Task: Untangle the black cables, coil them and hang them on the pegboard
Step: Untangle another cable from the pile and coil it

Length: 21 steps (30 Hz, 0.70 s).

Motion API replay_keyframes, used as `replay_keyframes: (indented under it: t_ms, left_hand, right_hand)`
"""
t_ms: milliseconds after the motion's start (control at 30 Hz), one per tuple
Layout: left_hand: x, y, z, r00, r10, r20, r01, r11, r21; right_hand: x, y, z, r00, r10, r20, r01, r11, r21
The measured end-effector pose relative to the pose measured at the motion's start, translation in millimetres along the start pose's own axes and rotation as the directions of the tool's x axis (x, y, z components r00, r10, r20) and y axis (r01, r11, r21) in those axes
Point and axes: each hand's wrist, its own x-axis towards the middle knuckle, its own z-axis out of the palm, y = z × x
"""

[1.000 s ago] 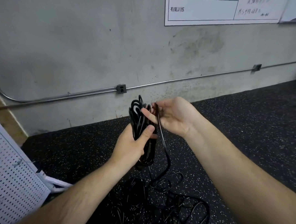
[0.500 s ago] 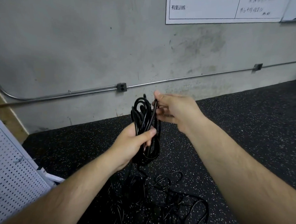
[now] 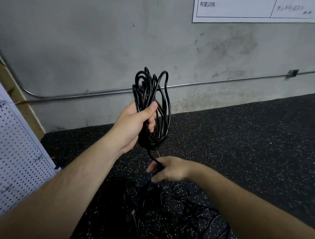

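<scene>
A: In the head view, our left hand point(image 3: 133, 122) is clamped round the middle of the coil point(image 3: 152, 94). The thumb lies across the front and the loops stand up in front of the wall point(image 3: 84, 45).

B: And our right hand point(image 3: 169, 169)?

A: It's lower, just under the coil. The loose strand point(image 3: 152, 155) drops from the bundle into it, between thumb and fingers. The hand is blurred, so we cannot tell whether it pinches the strand or only cups it.

B: Where's the rest?

A: In a tangle point(image 3: 185, 209) on the floor point(image 3: 259, 140), below the right hand. The pegboard point(image 3: 12, 150) leans at our left, and no cable shows on the part we see.

B: So we judge ourselves mid-coil. How do we do it well?

A: We let the strand slide through the right fingers so kinks work out before each loop. We match each new loop to those already held and tuck it under the left thumb without loosening that grip. If the tangle snags, we stop and free it rather than tug.
</scene>
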Motion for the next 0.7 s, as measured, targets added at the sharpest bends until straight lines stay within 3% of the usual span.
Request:
replay_keyframes:
  t_ms: [167, 367, 500, 567, 633, 700]
  left_hand:
    - [-5.8, 12.3, -30.5, 1.0, 0.009, -0.026, -0.009, 1.0, 0.027]
    - [-15.5, 24.1, -68.9, 0.999, -0.019, 0.034, 0.019, 1.0, 0.003]
    - [-22.7, 20.7, -71.7, 0.992, -0.056, 0.117, 0.045, 0.995, 0.091]
    - [-25.1, 15.2, -68.9, 0.995, -0.057, 0.078, 0.034, 0.963, 0.267]
    - [-26.7, 7.9, -62.4, 0.999, -0.033, 0.001, 0.029, 0.886, 0.463]
    - [-25.8, -1.4, -53.0, 0.998, 0.013, -0.068, 0.028, 0.832, 0.554]
  right_hand:
    - [21.1, 22.5, 16.3, 0.997, 0.07, -0.031, -0.069, 0.997, 0.038]
    - [14.2, 49.3, -27.1, 0.985, 0.162, -0.052, -0.126, 0.898, 0.421]
    - [-6.8, 42.6, -67.5, 0.945, 0.307, -0.108, -0.222, 0.85, 0.477]
    - [-15.2, 34.7, -86.0, 0.951, 0.298, -0.078, -0.179, 0.742, 0.646]
    - [-23.9, 16.4, -98.4, 0.976, 0.216, -0.041, -0.084, 0.536, 0.84]
    - [-31.9, -5.2, -103.3, 0.987, 0.124, -0.1, 0.053, 0.336, 0.94]
